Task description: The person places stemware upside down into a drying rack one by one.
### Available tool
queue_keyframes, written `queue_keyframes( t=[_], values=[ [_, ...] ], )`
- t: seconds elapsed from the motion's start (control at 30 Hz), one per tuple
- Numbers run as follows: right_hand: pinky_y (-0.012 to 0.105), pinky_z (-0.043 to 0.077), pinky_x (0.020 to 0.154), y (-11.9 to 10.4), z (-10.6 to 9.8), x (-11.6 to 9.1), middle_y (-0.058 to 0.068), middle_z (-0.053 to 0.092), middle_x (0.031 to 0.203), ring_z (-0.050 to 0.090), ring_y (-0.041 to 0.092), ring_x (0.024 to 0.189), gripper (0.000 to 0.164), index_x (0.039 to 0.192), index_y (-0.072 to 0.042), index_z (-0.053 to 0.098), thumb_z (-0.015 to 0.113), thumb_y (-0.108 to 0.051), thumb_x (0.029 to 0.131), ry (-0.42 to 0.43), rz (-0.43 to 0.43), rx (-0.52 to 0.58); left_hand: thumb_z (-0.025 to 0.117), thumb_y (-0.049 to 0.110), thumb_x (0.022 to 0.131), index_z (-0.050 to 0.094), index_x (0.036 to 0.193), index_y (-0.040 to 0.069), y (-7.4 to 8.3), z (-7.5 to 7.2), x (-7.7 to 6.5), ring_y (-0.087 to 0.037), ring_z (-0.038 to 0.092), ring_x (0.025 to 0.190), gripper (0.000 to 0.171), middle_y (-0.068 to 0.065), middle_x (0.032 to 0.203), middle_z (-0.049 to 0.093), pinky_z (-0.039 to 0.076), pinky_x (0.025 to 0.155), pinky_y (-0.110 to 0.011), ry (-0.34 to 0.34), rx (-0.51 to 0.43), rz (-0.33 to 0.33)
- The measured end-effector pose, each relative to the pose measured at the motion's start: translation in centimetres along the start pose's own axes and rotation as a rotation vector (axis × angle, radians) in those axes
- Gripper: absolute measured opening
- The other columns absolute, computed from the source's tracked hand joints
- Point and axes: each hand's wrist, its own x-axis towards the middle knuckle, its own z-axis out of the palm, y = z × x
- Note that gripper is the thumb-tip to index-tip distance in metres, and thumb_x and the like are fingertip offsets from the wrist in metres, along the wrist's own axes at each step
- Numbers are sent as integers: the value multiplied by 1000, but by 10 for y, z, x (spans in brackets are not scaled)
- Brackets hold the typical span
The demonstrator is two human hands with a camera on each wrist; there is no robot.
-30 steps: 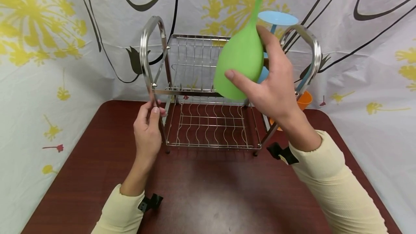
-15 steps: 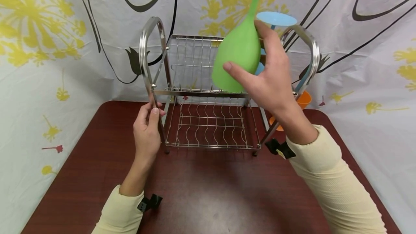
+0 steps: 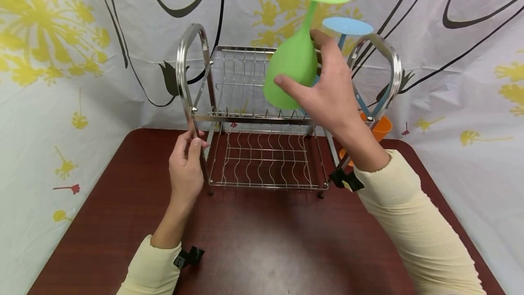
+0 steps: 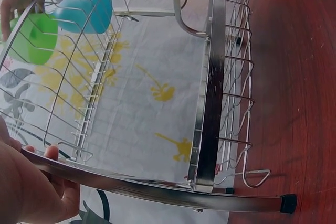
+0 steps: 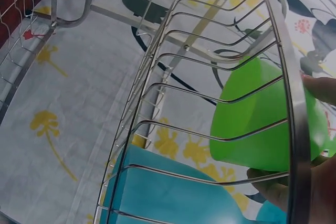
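A two-tier metal dish rack (image 3: 254,118) stands on the table. My left hand (image 3: 186,167) grips its left upright, thumb in front and fingers behind. In my right hand (image 3: 333,90) is a green plastic goblet (image 3: 292,65), held by the bowl, upside down and slightly tilted, over the upper tier. A blue goblet (image 3: 348,26) stands inverted on the right of that tier, its bowl mostly hidden by my right hand. From below, the right wrist view has the green goblet (image 5: 247,119) beyond the upper wires, beside the blue goblet (image 5: 173,187).
Orange cups (image 3: 382,127) hang on the rack's right side, partly behind my right forearm. The lower wire tier (image 3: 266,158) has wavy wires. A patterned cloth (image 3: 82,104) rises behind and beside the dark red table (image 3: 254,240).
My right hand has carried the green goblet slightly left and farther back over the upper tier, and its whole foot is now in view. The left hand keeps its grip on the rack.
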Motion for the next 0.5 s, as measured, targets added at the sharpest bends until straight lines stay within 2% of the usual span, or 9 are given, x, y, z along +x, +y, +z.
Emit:
queue_keyframes(
  t=[0.07,0.27,0.5],
  values=[
    [31,49,94,0,1,1,8,50,134,53,16,117,83,146,-9,36,79,-33,78,-18,25,-20,48,23,104,61,106,0,0,0,0,-29,54,111,26,-7,109,63,40,88,-26,-2,3,10],
    [39,49,93,2,4,6,12,49,135,52,23,118,85,145,-8,35,79,-35,78,-55,52,-88,47,25,104,61,111,0,-1,0,0,-24,56,110,29,-3,109,63,40,87,-26,-3,32,10],
    [41,50,92,2,7,11,12,46,138,53,26,115,88,145,-6,33,80,-37,77,-117,84,-136,46,24,104,60,116,-1,-1,-1,-1,-18,55,106,31,-14,111,63,39,85,-26,-2,47,2]
  ],
)
